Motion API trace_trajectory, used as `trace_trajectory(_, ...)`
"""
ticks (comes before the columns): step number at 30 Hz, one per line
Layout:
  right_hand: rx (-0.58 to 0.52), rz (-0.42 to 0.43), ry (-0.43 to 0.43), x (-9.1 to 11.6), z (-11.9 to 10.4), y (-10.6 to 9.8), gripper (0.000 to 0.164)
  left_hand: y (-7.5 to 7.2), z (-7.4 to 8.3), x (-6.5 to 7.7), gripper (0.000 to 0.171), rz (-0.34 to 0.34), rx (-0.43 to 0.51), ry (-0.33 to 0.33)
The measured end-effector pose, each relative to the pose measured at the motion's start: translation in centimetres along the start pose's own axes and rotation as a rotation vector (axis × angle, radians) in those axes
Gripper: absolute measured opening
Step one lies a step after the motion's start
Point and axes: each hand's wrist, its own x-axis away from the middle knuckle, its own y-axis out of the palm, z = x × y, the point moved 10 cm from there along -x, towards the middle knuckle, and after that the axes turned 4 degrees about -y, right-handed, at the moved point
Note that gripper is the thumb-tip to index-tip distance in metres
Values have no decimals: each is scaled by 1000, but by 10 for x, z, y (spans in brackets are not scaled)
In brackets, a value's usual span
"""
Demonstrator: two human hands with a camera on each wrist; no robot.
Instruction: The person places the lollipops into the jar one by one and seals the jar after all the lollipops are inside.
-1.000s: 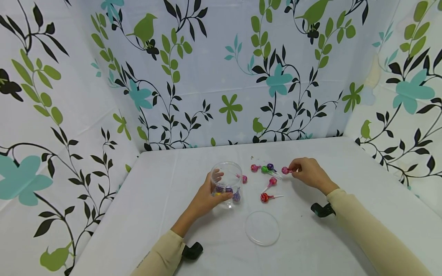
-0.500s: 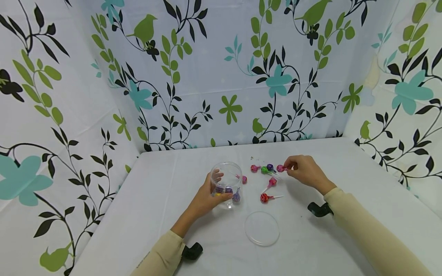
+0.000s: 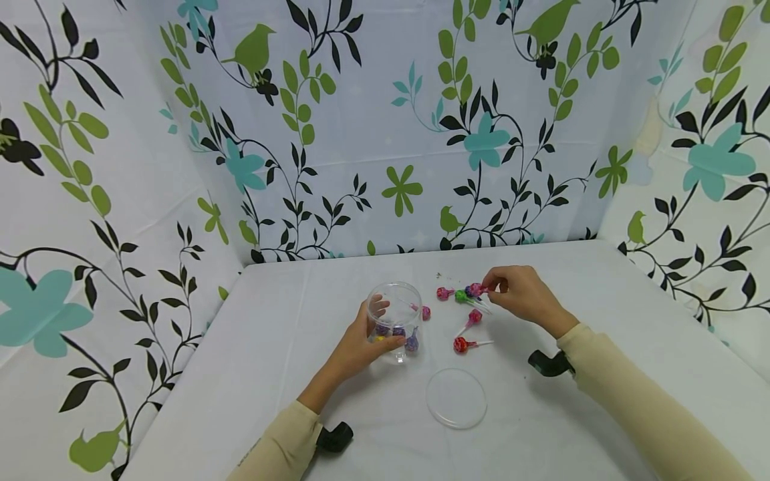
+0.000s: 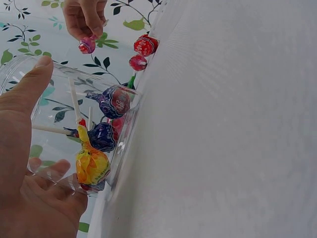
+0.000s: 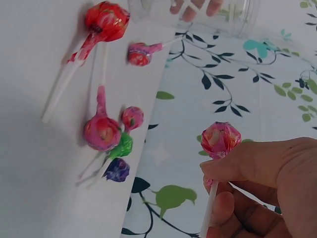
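My left hand [image 3: 362,342] grips a clear plastic jar [image 3: 397,294] that stands uncovered on the table. In the left wrist view, dark blue lollipops [image 4: 115,102] and a yellow lollipop [image 4: 92,163] lie at the bottom of the jar. My right hand [image 3: 522,297] pinches a pink lollipop [image 5: 221,139] just under its wrapped head, with the white stick pointing down in the right wrist view. From the head view it overlaps the purple lollipop. Nearby on the table lie a green lollipop [image 3: 461,296], a purple lollipop [image 5: 118,169] and a red lollipop [image 3: 462,345].
A clear round lid [image 3: 457,399] lies flat in front of the jar. Other pink lollipops [image 3: 474,316] are scattered to the jar's right, one [image 3: 426,312] close beside it. A patterned curtain [image 3: 337,133] stands behind the white table [image 3: 289,314].
My right hand has moved left with the pink lollipop, toward the jar and over the purple lollipop. The left hand and jar have stayed in place.
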Motion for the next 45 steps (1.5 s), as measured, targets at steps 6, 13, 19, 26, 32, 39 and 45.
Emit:
trace_trajectory(6, -10, 16, -35, -6, -17, -3, 11, -1, 1, 0, 97, 9, -16, -4)
trace_trajectory(13, -19, 20, -70, -13, -35, -5, 13, 0, 2, 0, 98, -2, -2, -6)
trace_trajectory(19, -33, 25, -100, -19, -49, -4, 14, 0, 1, 0, 97, 5, 6, -12)
trace_trajectory(26, -35, 28, -139, -25, -65, 0, 13, -1, 1, 0, 97, 3, 15, -14)
trace_trajectory(32, -41, 22, -152, -29, -77, 3, 14, 0, 2, 0, 98, 0, 18, -9)
trace_trajectory(39, -69, 15, -182, -34, -90, 9, 14, -1, 2, 1, 97, 10, 14, -18)
trace_trajectory(45, -91, 1, -196, -37, -102, 16, 14, 0, 2, 2, 97, 4, 11, -17)
